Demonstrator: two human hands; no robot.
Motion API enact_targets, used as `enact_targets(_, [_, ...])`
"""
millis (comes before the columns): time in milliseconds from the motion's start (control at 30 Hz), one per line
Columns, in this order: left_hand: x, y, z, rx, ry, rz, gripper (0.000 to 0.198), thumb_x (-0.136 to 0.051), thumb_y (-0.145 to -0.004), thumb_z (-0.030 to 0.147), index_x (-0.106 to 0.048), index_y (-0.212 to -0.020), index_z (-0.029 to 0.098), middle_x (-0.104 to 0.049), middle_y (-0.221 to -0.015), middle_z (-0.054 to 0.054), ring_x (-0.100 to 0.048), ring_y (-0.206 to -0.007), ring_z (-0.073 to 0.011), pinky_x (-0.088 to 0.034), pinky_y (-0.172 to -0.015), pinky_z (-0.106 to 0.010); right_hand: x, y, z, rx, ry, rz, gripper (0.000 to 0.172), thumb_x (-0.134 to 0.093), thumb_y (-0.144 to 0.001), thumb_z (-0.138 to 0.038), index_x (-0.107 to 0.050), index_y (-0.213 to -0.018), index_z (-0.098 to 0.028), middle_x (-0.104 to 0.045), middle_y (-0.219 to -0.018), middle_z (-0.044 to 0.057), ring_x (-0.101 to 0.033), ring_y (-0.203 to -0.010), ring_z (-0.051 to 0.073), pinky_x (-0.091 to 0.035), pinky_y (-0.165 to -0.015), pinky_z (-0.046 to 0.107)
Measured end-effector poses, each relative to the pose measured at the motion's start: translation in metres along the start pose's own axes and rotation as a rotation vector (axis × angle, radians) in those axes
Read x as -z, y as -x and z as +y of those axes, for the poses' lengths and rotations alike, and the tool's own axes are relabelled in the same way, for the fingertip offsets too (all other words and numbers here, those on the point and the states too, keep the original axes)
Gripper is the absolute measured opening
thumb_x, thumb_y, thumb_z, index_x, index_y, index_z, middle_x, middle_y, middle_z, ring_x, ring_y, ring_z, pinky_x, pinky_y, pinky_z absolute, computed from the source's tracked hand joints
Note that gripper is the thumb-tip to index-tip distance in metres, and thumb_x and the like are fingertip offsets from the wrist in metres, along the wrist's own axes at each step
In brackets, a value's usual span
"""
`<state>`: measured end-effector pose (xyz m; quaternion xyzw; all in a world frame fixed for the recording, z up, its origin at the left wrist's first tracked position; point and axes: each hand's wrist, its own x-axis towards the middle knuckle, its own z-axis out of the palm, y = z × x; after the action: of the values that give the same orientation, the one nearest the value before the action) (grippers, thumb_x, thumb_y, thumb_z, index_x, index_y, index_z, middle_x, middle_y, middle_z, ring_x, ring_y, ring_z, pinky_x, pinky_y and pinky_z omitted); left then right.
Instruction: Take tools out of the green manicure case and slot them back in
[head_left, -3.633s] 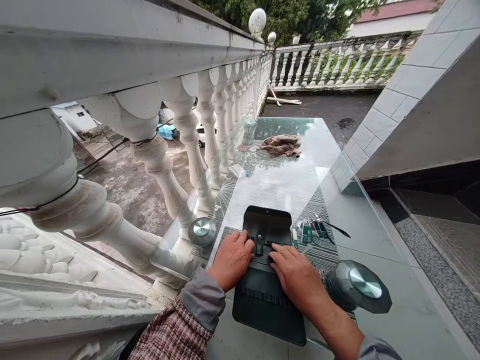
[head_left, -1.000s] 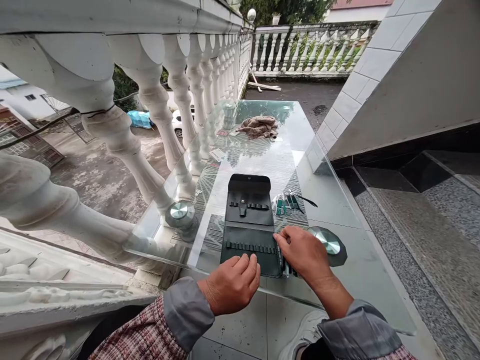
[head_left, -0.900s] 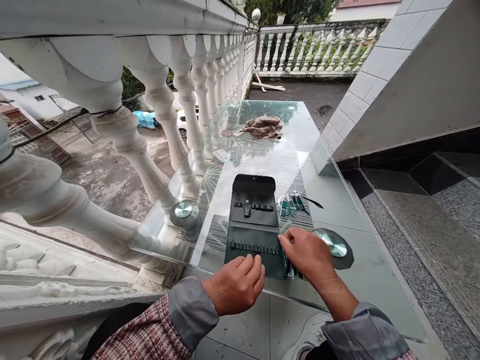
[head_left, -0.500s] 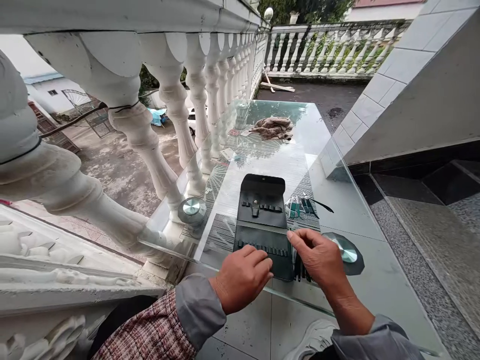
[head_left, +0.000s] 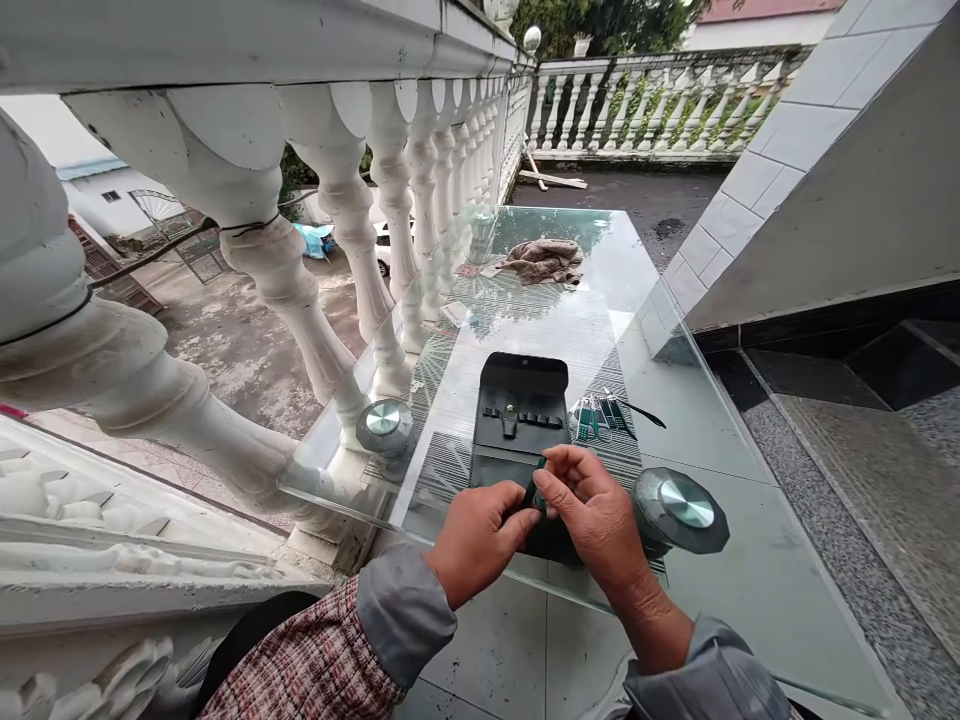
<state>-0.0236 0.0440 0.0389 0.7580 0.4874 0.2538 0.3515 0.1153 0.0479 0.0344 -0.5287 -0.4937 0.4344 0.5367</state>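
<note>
A black tool pouch lies unfolded on the glass table, with one small tool in its upper row of loops. My left hand rests on the pouch's lower half, fingers curled. My right hand is closed in a pinch on a small dark green tool over the lower row of loops. A loose group of green-handled manicure tools lies to the right of the pouch.
Round metal table fittings sit at the near left and near right. A brown rag lies at the table's far end. A white balustrade runs along the left; a tiled wall rises on the right.
My right hand has come in from the pouch's right edge to its lower half with a small green tool pinched in it. My left hand has moved up beside it.
</note>
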Motion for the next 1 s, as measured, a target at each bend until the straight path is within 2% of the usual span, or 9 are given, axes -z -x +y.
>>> enact_targets(100, [0.001,0.001,0.0,-0.041,-0.044,-0.071,0.023,-0.053,-0.089,0.018,-0.049,-0.067,0.017,-0.055,-0.059,0.008,-0.051,-0.056,-0.0076,-0.033,-0.053,-0.017,0.002,-0.001,0.0,-0.017,-0.056,-0.049,0.03,-0.066,-0.07,-0.036,-0.055,-0.093,-0.019,-0.054,-0.064,-0.004,-0.051,-0.05,0.009,-0.044,-0.047,0.023])
enact_targets(200, [-0.004,0.005,-0.004,-0.163,-0.319,-0.025,0.021,-0.049,-0.092,0.026,-0.053,-0.073,0.017,-0.059,-0.066,0.003,-0.055,-0.063,-0.0122,-0.037,-0.055,-0.021,0.009,-0.007,-0.001,0.002,-0.057,0.056,0.026,-0.067,-0.07,-0.035,-0.057,-0.087,-0.018,-0.056,-0.064,-0.003,-0.051,-0.048,0.008,-0.045,-0.048,0.023])
enact_targets(300, [-0.012,0.011,-0.014,-0.531,-0.676,0.038,0.024,-0.042,-0.094,0.03,-0.056,-0.082,0.013,-0.061,-0.074,-0.004,-0.055,-0.066,-0.0171,-0.042,-0.06,-0.029,0.014,-0.017,0.0,0.033,-0.128,0.263,0.029,-0.068,-0.07,-0.036,-0.058,-0.09,-0.018,-0.058,-0.069,-0.002,-0.052,-0.051,0.008,-0.045,-0.046,0.023])
enact_targets(333, [-0.015,0.013,-0.018,-0.695,-0.761,0.018,0.024,-0.04,-0.094,0.026,-0.057,-0.085,0.012,-0.062,-0.077,-0.006,-0.057,-0.069,-0.0176,-0.044,-0.063,-0.03,0.013,-0.02,0.0,0.037,-0.149,0.299,0.03,-0.068,-0.07,-0.036,-0.058,-0.091,-0.018,-0.058,-0.069,-0.002,-0.052,-0.052,0.008,-0.045,-0.046,0.022])
enact_targets(400, [-0.021,0.018,-0.026,-0.87,-0.863,0.107,0.021,-0.042,-0.092,0.02,-0.058,-0.096,0.007,-0.063,-0.094,-0.014,-0.059,-0.084,-0.0217,-0.046,-0.071,-0.034,0.008,-0.026,0.003,0.027,-0.146,0.294,0.03,-0.068,-0.069,-0.036,-0.059,-0.091,-0.018,-0.058,-0.068,-0.002,-0.052,-0.053,0.008,-0.046,-0.045,0.021])
enact_targets(500, [-0.024,0.022,-0.033,-0.926,-0.877,0.175,0.022,-0.045,-0.089,0.018,-0.059,-0.101,0.006,-0.062,-0.104,-0.016,-0.059,-0.093,-0.0242,-0.047,-0.076,-0.035,-0.008,-0.031,0.008,-0.019,-0.091,0.2,0.03,-0.068,-0.067,-0.038,-0.06,-0.088,-0.018,-0.057,-0.066,-0.003,-0.053,-0.053,0.009,-0.048,-0.045,0.022])
enact_targets(667, [-0.02,0.024,-0.035,-0.97,-0.909,0.164,0.025,-0.043,-0.088,0.017,-0.061,-0.102,0.005,-0.063,-0.105,-0.017,-0.061,-0.094,-0.0255,-0.048,-0.078,-0.036,-0.03,-0.037,0.017,-0.086,-0.071,0.126,0.036,-0.068,-0.064,-0.043,-0.059,-0.088,-0.017,-0.058,-0.068,-0.002,-0.056,-0.054,0.01,-0.052,-0.046,0.024])
enact_targets(900, [-0.019,0.027,-0.035,-0.963,-0.953,0.107,0.032,-0.039,-0.088,0.018,-0.058,-0.107,0.001,-0.06,-0.11,-0.022,-0.06,-0.098,-0.0275,-0.047,-0.08,-0.039,-0.04,-0.042,0.024,-0.129,0.072,-0.03,0.035,-0.063,-0.068,-0.043,-0.06,-0.09,-0.016,-0.057,-0.067,-0.002,-0.055,-0.054,0.011,-0.051,-0.046,0.026])
enact_targets(1000, [-0.019,0.026,-0.035,-0.956,-0.936,0.102,0.032,-0.039,-0.088,0.018,-0.057,-0.109,0.001,-0.06,-0.11,-0.022,-0.06,-0.097,-0.0269,-0.047,-0.079,-0.039,-0.04,-0.041,0.025,-0.061,0.241,-0.112,0.029,-0.057,-0.074,-0.038,-0.062,-0.093,-0.017,-0.058,-0.069,0.0,-0.055,-0.057,0.013,-0.051,-0.052,0.029])
